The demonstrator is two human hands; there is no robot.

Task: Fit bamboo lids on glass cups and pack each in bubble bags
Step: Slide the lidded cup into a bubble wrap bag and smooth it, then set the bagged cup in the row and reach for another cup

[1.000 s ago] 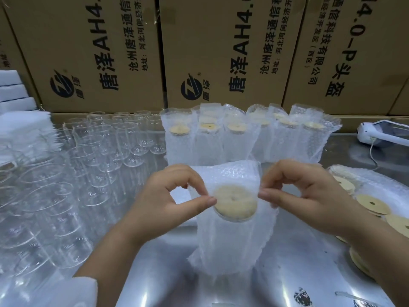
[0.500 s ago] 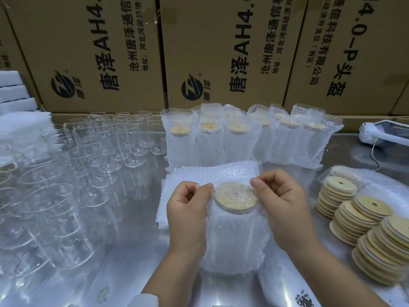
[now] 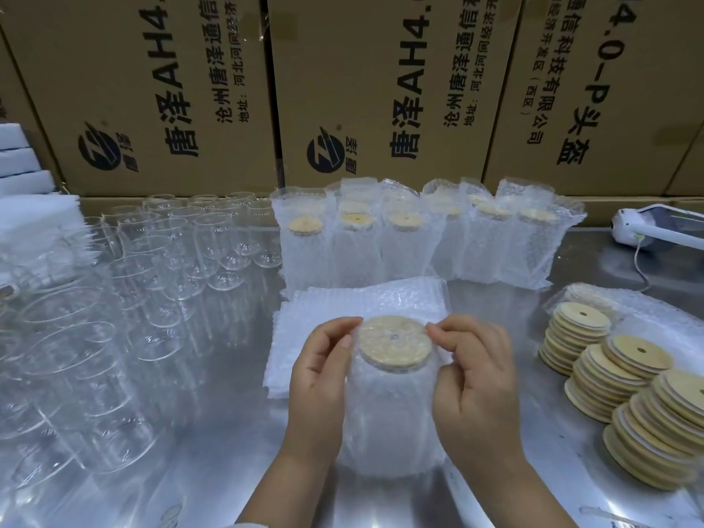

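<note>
A glass cup inside a bubble bag [image 3: 388,421] stands on the steel table in front of me, its round bamboo lid [image 3: 394,342] showing through the wrap. My left hand [image 3: 320,379] grips the bag's left side by the lid, thumb along the rim. My right hand [image 3: 472,379] holds the right side, its fingertips pinching the bag's edge beside the lid. A flat pile of empty bubble bags [image 3: 343,310] lies just behind. Stacks of loose bamboo lids [image 3: 624,379] sit to the right.
Several bare glass cups [image 3: 160,268] crowd the left half of the table. A row of several packed cups [image 3: 426,238] stands at the back before cardboard boxes [image 3: 381,89]. White foam pieces [image 3: 26,207] lie far left, and a white corded device [image 3: 655,230] far right.
The bag's upper flap has been pulled down close over the lid. Both hands slid lower along the bag's sides and drew nearer to me.
</note>
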